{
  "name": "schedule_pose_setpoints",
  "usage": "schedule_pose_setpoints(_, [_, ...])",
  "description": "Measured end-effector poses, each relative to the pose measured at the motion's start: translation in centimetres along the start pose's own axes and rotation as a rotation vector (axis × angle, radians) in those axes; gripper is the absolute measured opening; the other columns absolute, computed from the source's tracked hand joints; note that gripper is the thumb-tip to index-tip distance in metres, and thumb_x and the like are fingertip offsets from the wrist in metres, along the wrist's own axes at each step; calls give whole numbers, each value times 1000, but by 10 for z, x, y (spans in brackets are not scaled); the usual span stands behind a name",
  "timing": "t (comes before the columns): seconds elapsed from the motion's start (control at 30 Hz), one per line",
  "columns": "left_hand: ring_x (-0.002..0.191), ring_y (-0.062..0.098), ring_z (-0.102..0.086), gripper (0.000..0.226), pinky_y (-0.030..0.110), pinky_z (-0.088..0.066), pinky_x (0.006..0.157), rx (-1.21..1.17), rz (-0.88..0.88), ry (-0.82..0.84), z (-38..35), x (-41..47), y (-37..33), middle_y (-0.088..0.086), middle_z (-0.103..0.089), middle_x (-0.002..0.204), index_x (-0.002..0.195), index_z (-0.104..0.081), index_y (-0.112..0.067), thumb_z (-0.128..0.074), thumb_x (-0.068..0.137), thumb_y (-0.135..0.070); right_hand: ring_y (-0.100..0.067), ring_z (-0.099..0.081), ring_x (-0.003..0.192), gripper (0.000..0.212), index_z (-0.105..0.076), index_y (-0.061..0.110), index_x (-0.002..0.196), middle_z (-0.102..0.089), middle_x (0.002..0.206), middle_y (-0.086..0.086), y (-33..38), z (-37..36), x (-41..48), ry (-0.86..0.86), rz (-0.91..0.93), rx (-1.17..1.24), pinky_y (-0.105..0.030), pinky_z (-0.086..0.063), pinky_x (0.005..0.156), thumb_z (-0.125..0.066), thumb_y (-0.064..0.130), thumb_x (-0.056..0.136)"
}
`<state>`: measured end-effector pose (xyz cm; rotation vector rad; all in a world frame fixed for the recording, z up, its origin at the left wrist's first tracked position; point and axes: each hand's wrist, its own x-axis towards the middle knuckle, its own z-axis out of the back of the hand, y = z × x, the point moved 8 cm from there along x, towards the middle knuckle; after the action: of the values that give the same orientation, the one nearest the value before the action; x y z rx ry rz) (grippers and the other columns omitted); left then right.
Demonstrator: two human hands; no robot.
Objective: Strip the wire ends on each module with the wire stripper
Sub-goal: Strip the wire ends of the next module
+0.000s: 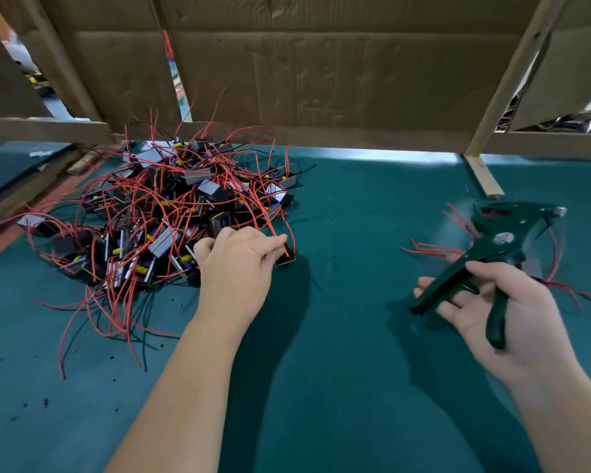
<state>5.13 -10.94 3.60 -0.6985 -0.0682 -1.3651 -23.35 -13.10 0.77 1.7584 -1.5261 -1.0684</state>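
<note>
Left hand [234, 264] pinches a red wire [274, 230] of the module [285, 258] at the pile's [157, 206] right edge; right hand [502, 302] grips the wire stripper [492, 247] (handles spread), green mat [348, 268] wide between them

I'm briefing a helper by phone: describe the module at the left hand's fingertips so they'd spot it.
Find the heap of black modules and red wires on the green mat's left. At its near right edge the left hand pinches one module: unlike its neighbours, it sits just outside the heap.
</note>
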Motion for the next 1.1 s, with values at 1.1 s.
schedule_pose_setpoints(1.1, [77, 3, -62, 13, 13, -47, 79, -1305, 187, 198, -6, -7, -40, -7, -70, 75, 88, -77, -24, -64, 84, -25, -46, -50, 123, 53, -52, 31, 134, -55, 136, -13, -66, -60, -50, 533, -541, 136, -70, -37, 96, -39, 57, 91])
